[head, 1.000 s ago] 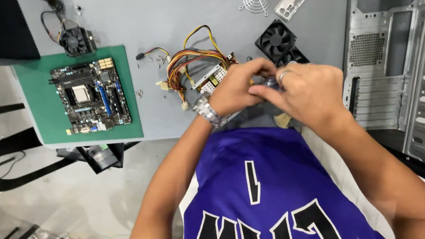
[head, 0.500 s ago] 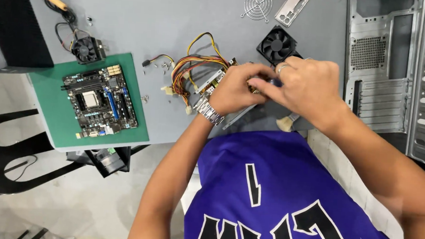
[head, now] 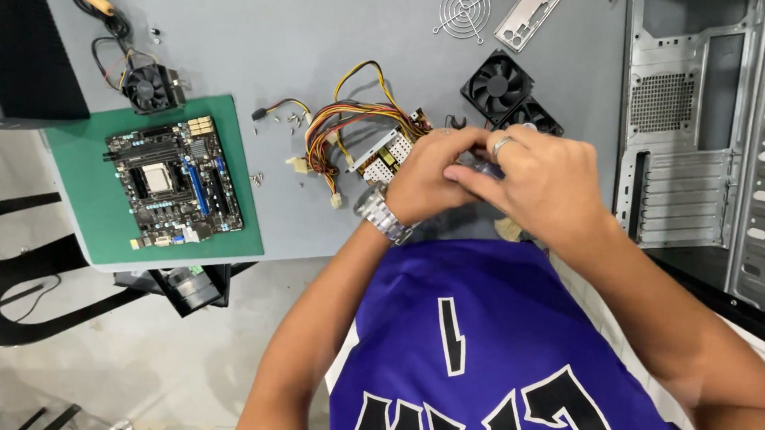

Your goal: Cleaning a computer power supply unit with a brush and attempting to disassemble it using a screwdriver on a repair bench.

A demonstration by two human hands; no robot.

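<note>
Power-supply board (head: 386, 153) – likely light, stiff, fragile, better gripped by edges; left hand (head: 425, 178) and right hand (head: 535, 184) pinch something small, hidden, above bench (head: 323, 25).

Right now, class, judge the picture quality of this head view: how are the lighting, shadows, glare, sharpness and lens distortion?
Head view: light is soft and even on the grey table, with only faint shadows under the cable bundle; mild glare on the metal computer case; the circuit board on the green mat is sharp; both hands, left hand and right hand, look slightly soft; edges bow from the wide lens.
</note>
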